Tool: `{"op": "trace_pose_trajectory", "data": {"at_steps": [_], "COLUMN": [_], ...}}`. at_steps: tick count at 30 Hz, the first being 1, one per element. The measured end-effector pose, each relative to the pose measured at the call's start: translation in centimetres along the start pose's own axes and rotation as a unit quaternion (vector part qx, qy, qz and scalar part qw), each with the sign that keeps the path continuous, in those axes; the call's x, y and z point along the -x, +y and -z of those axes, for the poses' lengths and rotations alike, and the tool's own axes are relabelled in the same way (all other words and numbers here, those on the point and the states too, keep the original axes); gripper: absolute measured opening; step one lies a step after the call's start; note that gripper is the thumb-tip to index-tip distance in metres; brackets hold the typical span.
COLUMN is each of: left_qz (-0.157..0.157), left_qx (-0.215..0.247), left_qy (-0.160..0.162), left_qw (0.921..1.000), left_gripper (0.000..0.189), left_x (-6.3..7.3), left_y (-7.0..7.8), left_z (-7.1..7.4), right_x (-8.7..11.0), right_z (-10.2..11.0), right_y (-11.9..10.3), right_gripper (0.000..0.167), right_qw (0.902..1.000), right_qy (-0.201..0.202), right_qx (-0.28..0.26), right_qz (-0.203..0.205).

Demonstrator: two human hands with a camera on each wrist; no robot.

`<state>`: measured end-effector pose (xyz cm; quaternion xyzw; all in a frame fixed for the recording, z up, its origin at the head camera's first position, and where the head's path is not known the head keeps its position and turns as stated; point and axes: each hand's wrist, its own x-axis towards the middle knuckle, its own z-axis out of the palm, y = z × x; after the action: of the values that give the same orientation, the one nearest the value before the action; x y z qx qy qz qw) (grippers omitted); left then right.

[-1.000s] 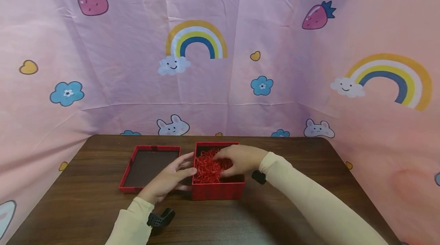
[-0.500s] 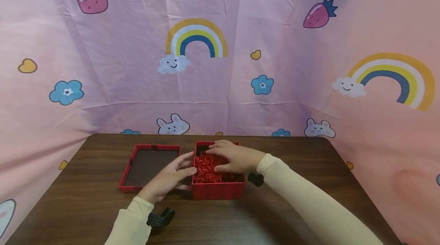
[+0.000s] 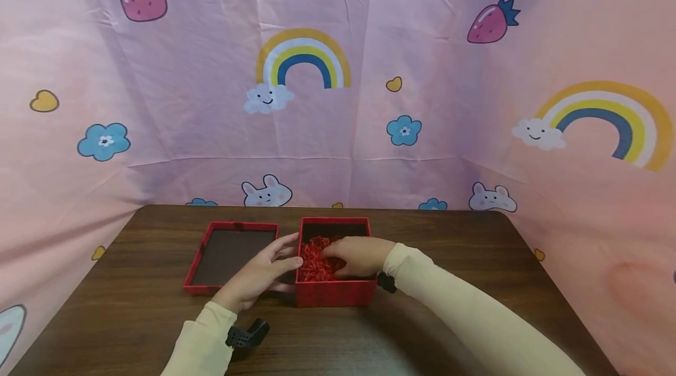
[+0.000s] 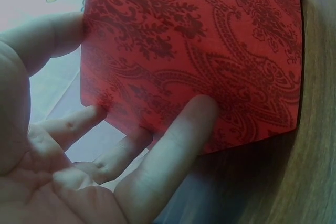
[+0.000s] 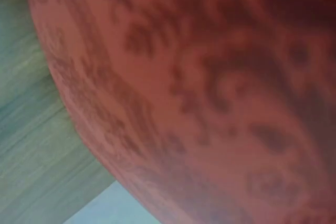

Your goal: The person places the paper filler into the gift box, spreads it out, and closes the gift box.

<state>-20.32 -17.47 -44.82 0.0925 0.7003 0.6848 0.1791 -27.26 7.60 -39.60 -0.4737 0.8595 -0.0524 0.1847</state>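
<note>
A square red box (image 3: 335,294) stands open-topped on the table, with red shredded paper (image 3: 315,256) inside. My left hand (image 3: 259,273) steadies its left side, thumb near the top rim. In the left wrist view the left hand's fingers (image 4: 173,161) are spread, tips against the patterned red wall. My right hand (image 3: 361,256) reaches down into the box over the shredded paper; its fingertips are buried there, so I cannot tell whether they grip any. The right wrist view shows only the box's outer wall (image 5: 173,103), close and blurred.
A shallow red lid (image 3: 232,256) with a dark inside lies upturned on the brown wooden table (image 3: 449,305), left of the box and partly behind my left hand. A printed fabric backdrop (image 3: 364,129) encloses the table at the back and sides.
My right hand spread over the box's far part, then came back toward me and lower into the shredded paper. The dark far inner wall now shows. My left hand stays put.
</note>
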Motion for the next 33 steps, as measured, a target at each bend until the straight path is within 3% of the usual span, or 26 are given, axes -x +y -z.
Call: {"op": "trace_pose_trajectory", "data": {"at_steps": [4,12,18,22,28,33], "left_qz": [0.000,0.010,0.011,0.009,0.012,0.008], "left_qx": [0.000,0.001,0.004,0.002,-0.001,0.001], "left_qy": [0.004,0.016,0.017,0.017,0.011,0.007], "left_qw": [1.0000,0.9998,0.9998,0.9998,0.9999,0.9999], "left_gripper": [0.076,0.074,0.074,0.075,0.076,0.077], "left_x": [0.0,-0.3,-0.2,0.0,0.0,0.0], "left_y": [-0.1,-0.4,-0.2,0.0,0.0,-0.1], "left_z": [0.2,0.2,0.1,0.1,0.1,0.1], "right_x": [-0.1,1.8,3.3,3.0,1.8,1.6], "right_z": [0.0,2.1,3.4,2.7,0.8,1.7], "right_y": [0.0,0.2,0.3,0.3,0.0,-0.7], "right_gripper": [0.043,0.065,0.045,0.028,0.028,0.032], "right_qw": [0.9998,0.9984,0.9964,0.9969,0.9992,0.9986], "right_qy": [-0.009,0.019,0.062,0.047,0.002,0.051], "right_qx": [0.006,-0.048,-0.058,-0.062,-0.030,-0.010], "right_qz": [0.014,-0.021,-0.007,0.013,0.025,0.008]}}
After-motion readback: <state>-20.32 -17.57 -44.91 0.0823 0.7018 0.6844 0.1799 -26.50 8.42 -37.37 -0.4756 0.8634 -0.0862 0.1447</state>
